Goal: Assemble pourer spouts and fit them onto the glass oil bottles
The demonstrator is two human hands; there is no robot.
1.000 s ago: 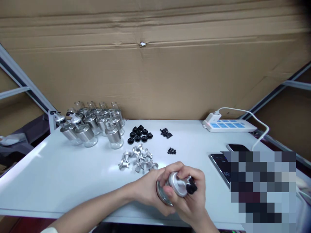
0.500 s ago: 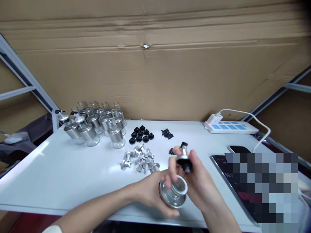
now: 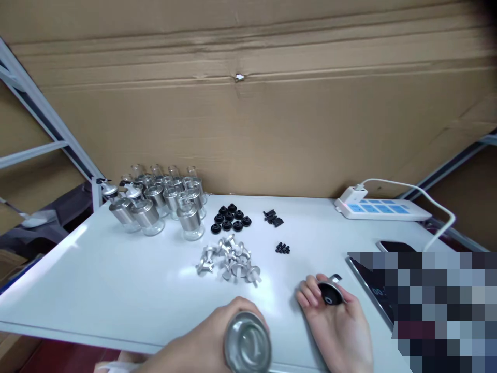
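My left hand (image 3: 221, 331) is wrapped round a glass bottle (image 3: 248, 343) with a metal sleeve, low at the table's front edge. One round glass end of it points up at me. To the right, my right hand (image 3: 337, 324) lies palm up with its fingers curled round a pour spout (image 3: 331, 293). Its black stopper side faces me, and a black flap shows at the far end. The spout and the bottle are apart. Beyond my hands lie a pile of silver metal spout parts (image 3: 231, 259), several black rubber stoppers (image 3: 232, 218) and tiny black pieces (image 3: 282, 248).
Several metal-sleeved glass bottles (image 3: 190, 220) stand at the back left, two with spouts fitted. Small black flaps (image 3: 274, 218) lie mid-table. A power strip (image 3: 382, 208) with a white cable sits at the back right, near a tablet (image 3: 367, 285). A cardboard wall (image 3: 248, 134) closes the back.
My hands have moved apart: the right one carried the pour spout right and turned its black side toward me. The bottle came lower and left, and its neck no longer shows.
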